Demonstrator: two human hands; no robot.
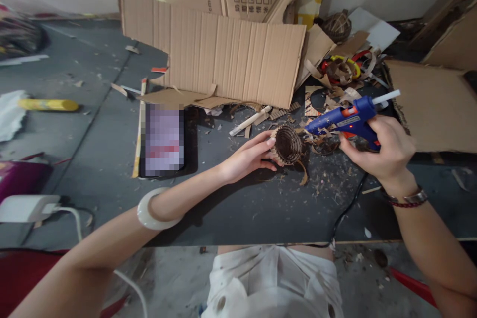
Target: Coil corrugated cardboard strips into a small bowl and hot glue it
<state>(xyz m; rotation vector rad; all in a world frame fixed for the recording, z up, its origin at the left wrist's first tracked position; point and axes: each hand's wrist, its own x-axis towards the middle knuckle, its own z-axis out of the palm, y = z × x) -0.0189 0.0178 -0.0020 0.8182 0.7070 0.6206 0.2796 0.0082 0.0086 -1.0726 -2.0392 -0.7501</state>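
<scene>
My left hand (pixel 255 156) has its fingers around the left side of a small round cup of coiled corrugated cardboard (pixel 288 145), whose dark hollow faces up toward me. A loose cardboard strip (pixel 304 174) hangs at its lower right. My right hand (pixel 387 146) is closed on the handle of a blue glue gun (pixel 341 118). A white glue stick (pixel 387 97) sticks out of the gun's back, and a small red light shows on its side. The gun's nozzle points left, just right of the cup's rim.
Large cardboard sheets (pixel 231 54) stand behind. A phone (pixel 163 141) lies left of my left hand. Cardboard scraps and rolls of tape (pixel 341 69) are piled at the back right. A yellow cutter (pixel 48 105) and white charger (pixel 28 207) lie left; a black cord (pixel 346 208) crosses the front edge.
</scene>
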